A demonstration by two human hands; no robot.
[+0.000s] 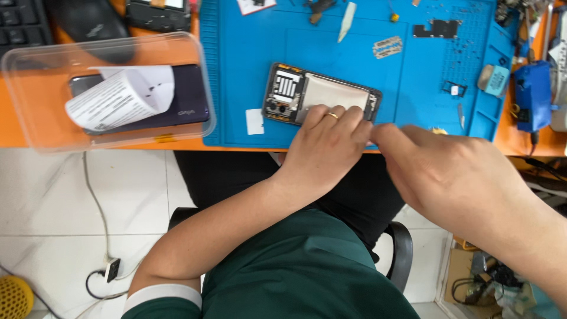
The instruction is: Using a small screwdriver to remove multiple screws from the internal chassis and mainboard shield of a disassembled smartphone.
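Head view showed the left hand pressing flat on an opened phone on the blue mat, right hand loosely curled, contents unclear; phone looked light, fragile, best held by edges.

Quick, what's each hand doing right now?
Left hand: fingers curled, pressing on the opened phone.
Right hand: fingertips pinched at the phone's near edge; cannot tell if it holds anything.
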